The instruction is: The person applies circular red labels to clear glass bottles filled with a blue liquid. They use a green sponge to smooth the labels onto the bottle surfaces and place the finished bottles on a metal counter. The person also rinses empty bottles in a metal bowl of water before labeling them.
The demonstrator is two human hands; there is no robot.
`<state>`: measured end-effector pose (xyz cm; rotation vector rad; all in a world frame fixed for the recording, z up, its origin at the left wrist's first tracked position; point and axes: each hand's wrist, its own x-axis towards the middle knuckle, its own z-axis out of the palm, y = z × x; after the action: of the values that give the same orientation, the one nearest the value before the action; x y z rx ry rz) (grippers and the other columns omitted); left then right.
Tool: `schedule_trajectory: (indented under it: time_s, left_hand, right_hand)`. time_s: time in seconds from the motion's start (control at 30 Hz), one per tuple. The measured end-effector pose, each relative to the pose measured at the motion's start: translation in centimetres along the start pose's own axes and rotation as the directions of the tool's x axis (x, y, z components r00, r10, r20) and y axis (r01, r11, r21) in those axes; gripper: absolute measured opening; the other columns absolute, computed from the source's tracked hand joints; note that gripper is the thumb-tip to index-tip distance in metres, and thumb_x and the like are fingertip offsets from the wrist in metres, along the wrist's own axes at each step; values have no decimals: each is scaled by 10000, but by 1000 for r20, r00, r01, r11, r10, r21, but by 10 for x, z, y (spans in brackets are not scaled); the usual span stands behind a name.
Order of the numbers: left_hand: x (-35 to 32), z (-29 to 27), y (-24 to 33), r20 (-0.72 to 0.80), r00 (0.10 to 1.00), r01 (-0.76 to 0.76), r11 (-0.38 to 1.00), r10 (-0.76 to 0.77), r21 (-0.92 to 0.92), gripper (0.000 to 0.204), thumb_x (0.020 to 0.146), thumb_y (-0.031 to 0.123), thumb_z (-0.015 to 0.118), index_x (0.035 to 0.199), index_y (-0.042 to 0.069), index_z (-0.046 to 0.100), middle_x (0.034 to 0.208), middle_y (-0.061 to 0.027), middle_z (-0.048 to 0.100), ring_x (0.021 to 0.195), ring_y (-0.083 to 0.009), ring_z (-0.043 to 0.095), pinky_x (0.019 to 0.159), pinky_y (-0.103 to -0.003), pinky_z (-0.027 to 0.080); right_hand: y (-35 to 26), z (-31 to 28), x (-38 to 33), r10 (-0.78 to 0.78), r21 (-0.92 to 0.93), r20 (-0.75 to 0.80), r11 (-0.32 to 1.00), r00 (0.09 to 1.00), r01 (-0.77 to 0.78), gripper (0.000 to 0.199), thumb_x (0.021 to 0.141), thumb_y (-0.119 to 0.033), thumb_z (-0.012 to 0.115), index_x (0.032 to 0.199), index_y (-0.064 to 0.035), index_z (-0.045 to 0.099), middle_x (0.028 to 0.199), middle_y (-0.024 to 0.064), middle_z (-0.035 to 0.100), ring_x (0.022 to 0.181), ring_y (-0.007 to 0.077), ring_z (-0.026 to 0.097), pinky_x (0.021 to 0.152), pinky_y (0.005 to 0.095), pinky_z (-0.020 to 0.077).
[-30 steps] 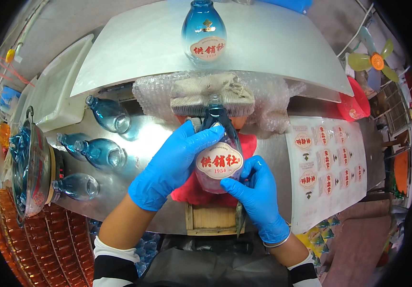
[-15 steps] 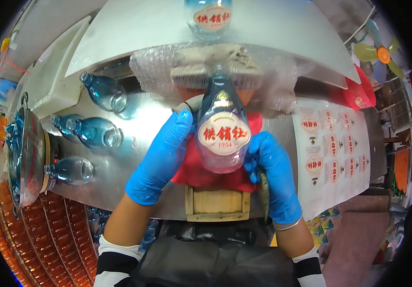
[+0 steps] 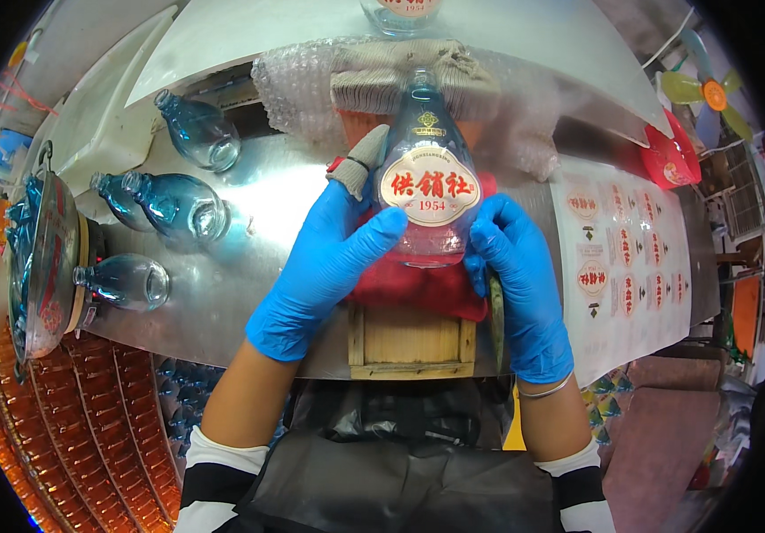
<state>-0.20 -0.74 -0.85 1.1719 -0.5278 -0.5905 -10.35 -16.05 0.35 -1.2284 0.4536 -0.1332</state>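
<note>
A clear blue glass bottle (image 3: 427, 142) lies tilted before me, base toward me, a cream oval label with red print facing up. Beneath its lower end is red cloth (image 3: 400, 289) on a wooden box (image 3: 411, 339). My left hand (image 3: 334, 244), blue-gloved with grey fabric finger covers, has its fingers stretched along the bottle's left side. Its thumb is spread apart and touches the label's lower left edge. Also blue-gloved, my right hand (image 3: 516, 275) curls its fingers beside the bottle's lower right. A narrow greenish-brown strip (image 3: 496, 320) hangs from that hand; its upper end is hidden.
Several blue bottles (image 3: 189, 209) lie left on the metal table. Beyond them is a white bin (image 3: 103, 133). A printed label sheet (image 3: 627, 275) lies right. Folded grey knit fabric (image 3: 414, 93) and bubble wrap (image 3: 298, 102) sit behind the bottle; a white panel (image 3: 533, 53) crosses the back.
My left thumb has moved from the bottle's upper left down onto the label's edge, and the left fingers now stretch upward. The whole view has shifted slightly. My right hand stays beside the bottle.
</note>
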Motion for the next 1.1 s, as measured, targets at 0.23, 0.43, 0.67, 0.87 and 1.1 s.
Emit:
schedule_trajectory:
  time_s: [0.23,0.43,0.67,0.87,1.1]
  left_hand:
    - [22,3,11,-72,984,149,977,-161,-150,425,883,246,552,1207,-15,464,1112,-102,553,1025,-147,518,912,-278,406]
    - [25,10,14,-101,972,194,966,-213,-174,430,878,267,560,1189,-19,485,1105,-91,555,1034,-136,509,913,-277,401]
    - [14,-11,10,90,993,64,992,-74,109,643,855,227,581,1358,-26,271,1308,-142,410,1194,-200,409,1014,-314,317]
    - [2,-7,11,125,990,64,998,-62,-5,762,818,172,620,1402,-21,169,1393,-139,307,1282,-220,305,1063,-341,247]
    - [3,-9,7,149,988,48,999,-45,-17,859,773,249,674,1402,-28,159,1407,-139,286,1296,-223,287,1076,-345,214]
  right_hand:
    - [-5,5,1,32,-18,-13,999,999,-32,246,737,-149,744,796,-101,510,718,-40,484,648,40,445,593,183,389]
    - [-3,7,1,35,-8,-40,999,999,-36,258,726,-128,752,786,-101,503,730,-47,468,678,39,433,621,182,390]
    - [-6,3,0,61,36,-9,998,998,-60,237,741,-140,738,784,-97,509,702,-42,485,634,41,439,584,186,384]
    - [-4,4,2,27,26,-16,999,999,-27,225,737,-136,740,771,-96,521,681,-40,488,602,41,439,551,188,368]
    - [2,-12,2,226,297,-202,941,953,-160,245,844,-316,618,846,-76,568,723,-14,509,646,51,469,571,217,411]
